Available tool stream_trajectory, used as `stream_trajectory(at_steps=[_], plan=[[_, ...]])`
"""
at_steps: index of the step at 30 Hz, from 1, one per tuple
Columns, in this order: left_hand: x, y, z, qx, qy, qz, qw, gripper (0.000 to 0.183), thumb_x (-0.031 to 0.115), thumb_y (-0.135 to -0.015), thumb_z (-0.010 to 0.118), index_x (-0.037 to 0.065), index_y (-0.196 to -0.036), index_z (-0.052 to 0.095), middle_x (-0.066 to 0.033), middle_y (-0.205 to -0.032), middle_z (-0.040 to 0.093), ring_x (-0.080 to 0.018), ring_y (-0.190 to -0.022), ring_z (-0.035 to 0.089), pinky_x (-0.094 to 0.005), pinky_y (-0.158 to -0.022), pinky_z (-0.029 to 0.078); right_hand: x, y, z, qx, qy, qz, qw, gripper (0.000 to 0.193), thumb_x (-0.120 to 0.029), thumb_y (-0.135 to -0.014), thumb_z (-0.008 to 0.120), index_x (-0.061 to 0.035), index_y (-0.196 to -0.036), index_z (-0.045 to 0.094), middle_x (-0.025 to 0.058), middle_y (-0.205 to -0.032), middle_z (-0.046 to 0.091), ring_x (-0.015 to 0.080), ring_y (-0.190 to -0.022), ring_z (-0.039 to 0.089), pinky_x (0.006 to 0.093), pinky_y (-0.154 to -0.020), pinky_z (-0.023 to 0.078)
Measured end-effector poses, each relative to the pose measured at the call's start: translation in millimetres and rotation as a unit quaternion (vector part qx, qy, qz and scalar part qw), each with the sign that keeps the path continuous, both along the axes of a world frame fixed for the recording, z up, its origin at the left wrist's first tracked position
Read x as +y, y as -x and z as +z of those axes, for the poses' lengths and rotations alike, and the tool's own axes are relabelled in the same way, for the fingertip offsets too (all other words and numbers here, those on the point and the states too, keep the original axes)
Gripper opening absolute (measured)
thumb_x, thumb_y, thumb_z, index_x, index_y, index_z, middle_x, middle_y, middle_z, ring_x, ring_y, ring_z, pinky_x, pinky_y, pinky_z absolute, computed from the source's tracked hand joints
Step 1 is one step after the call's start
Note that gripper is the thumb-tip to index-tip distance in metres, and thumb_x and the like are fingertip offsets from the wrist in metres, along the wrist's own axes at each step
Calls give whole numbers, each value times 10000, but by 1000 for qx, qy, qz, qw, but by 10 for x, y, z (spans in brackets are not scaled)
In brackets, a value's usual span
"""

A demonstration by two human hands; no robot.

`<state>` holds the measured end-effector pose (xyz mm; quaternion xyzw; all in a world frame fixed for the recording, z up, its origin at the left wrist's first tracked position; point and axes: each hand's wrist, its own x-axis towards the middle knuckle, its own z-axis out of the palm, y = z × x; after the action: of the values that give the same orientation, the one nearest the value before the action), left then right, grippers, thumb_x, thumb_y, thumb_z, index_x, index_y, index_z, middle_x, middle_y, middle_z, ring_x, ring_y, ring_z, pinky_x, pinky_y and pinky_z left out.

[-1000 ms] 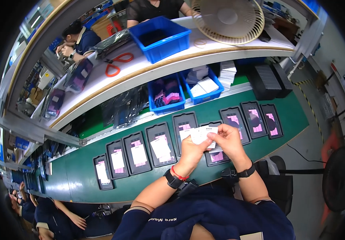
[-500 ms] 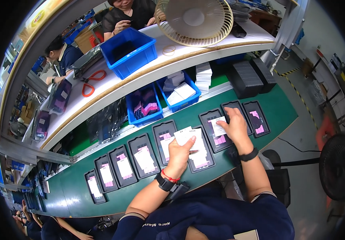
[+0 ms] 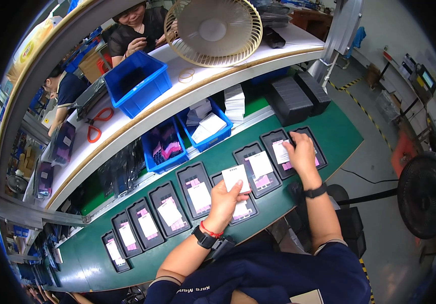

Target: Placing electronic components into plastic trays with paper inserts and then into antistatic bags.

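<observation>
In my left hand [image 3: 224, 201] I grip a small stack of white cards [image 3: 234, 177], thumb on top, above a black tray [image 3: 248, 215] that it partly covers. My right hand [image 3: 303, 154] pinches the edge of a white card [image 3: 280, 151] over another black tray [image 3: 267, 136]. Beside it, a tray holds pink and dark pieces with a white card [image 3: 260, 164] on top. The last tray on the right [image 3: 322, 161] is partly hidden under my right hand. Leftward runs a row of several more trays [image 3: 191, 171], each with a white card over pink pieces.
Behind the trays stand a blue bin of pink and dark pieces [image 3: 166, 162], a blue bin of white cards [image 3: 220, 143], a stack of white cards [image 3: 234, 101] and stacked black trays [image 3: 289, 101]. The shelf above carries an empty blue bin [image 3: 142, 93], red-handled scissors [image 3: 96, 124] and a fan [image 3: 213, 30].
A white card now lies on the tray where my right hand was. That hand has gone one tray to the right with another card. The whole view has shifted.
</observation>
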<state>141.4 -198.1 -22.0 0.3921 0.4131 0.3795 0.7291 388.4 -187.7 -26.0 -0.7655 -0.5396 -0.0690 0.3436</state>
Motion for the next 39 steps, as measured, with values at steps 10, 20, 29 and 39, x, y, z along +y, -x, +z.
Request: stream_trajectory(at_steps=[10,20,29,39], plan=[[-53,-227,98,364,-546,-233,718,774,331,-738,718,-18,-1331,364,-266,-1351,378,-392,-1284,342,-490,-1046,282,-338,-125,-71,321,-103,119,934,76,-48,-863,544,10,-813,538,46,-686,567,99,-625,497,293,-580,432],[71,-5,-200,523,-550,-287,585,757,430,-766,652,4,-1332,383,-229,-1388,344,-376,-1302,310,-530,-1061,224,-245,-659,-413,97,22,20,995,425,-66,-624,739,-24,-1012,572,163,-978,577,315,-919,559,374,-805,471],[24,768,190,403,-553,-205,700,675,346,-770,684,21,-1300,423,-246,-1402,290,-413,-1334,230,-532,-1066,238,-144,-378,-373,93,119,54,987,436,-47,-658,709,-29,-1060,539,164,-986,541,316,-945,535,388,-837,430],[1151,3838,318,744,-316,-140,572,758,-38,-602,597,19,-1328,385,-212,-1385,352,-349,-1298,326,-443,-1046,321,340,2237,808,-26,-3,459,888,479,-109,-650,750,-20,-1086,572,180,-1009,591,343,-974,543,406,-849,433]])
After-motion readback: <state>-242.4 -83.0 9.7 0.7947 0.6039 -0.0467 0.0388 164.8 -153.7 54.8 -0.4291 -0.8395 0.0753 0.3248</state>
